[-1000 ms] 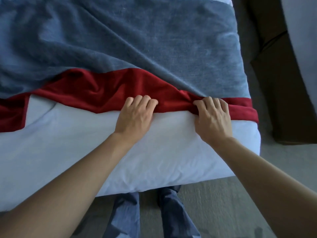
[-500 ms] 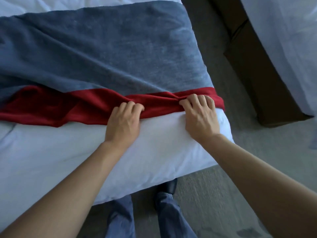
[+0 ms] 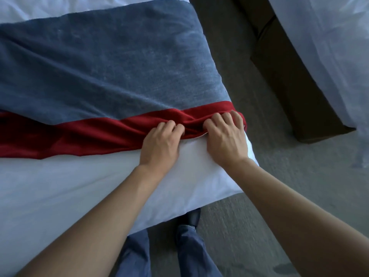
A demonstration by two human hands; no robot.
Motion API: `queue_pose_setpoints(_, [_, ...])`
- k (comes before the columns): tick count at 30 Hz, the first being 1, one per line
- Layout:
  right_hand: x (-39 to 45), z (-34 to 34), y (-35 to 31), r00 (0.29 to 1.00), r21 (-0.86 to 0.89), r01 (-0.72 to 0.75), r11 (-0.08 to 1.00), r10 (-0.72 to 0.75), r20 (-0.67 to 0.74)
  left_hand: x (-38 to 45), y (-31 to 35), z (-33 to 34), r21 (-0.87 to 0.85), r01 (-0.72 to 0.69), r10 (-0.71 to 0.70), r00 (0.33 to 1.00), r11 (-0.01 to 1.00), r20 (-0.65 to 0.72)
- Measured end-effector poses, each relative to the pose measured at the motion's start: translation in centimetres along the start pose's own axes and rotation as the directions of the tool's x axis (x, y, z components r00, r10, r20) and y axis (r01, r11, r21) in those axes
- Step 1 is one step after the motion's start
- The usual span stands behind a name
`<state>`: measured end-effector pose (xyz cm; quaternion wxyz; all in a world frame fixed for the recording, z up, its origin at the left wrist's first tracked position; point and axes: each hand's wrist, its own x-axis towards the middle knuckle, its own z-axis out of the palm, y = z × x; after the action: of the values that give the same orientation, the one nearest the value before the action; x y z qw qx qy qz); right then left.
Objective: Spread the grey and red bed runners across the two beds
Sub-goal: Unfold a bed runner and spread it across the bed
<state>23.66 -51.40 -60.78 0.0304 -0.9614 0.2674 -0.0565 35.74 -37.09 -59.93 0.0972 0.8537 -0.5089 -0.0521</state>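
Both hands, left hand (image 3: 159,141) and right hand (image 3: 225,136), clench the bunched red runner (image 3: 79,136) near the bed (image 3: 99,186) corner; an uneven pull would probably drag the grey runner (image 3: 109,62) askew.

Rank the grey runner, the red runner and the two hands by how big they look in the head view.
1. grey runner
2. red runner
3. left hand and right hand: they look alike, so unranked.
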Motion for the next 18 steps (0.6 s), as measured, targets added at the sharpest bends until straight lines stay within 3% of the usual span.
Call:
queue_pose_setpoints(9, [-3.3,-1.3,0.2,1.0,0.035,-0.029,0.999,0.028,0.009,-2.0,1.1,-0.6,-0.042,-0.014,0.016,0.999,0.999,0.048])
queue_pose_setpoints(13, [-1.8,-1.1,-5.5,0.992,0.097,0.125,0.987,-0.128,0.019,-3.6,-2.4,-1.9,-0.02,0.014,-0.014,0.999,1.0,0.042])
queue_pose_setpoints(18, [-0.3,0.6,-17.1,0.958,0.156,0.284,0.946,-0.288,0.002,-9.5,-11.9,-4.3,0.083,0.125,-0.127,0.992,0.989,0.017])
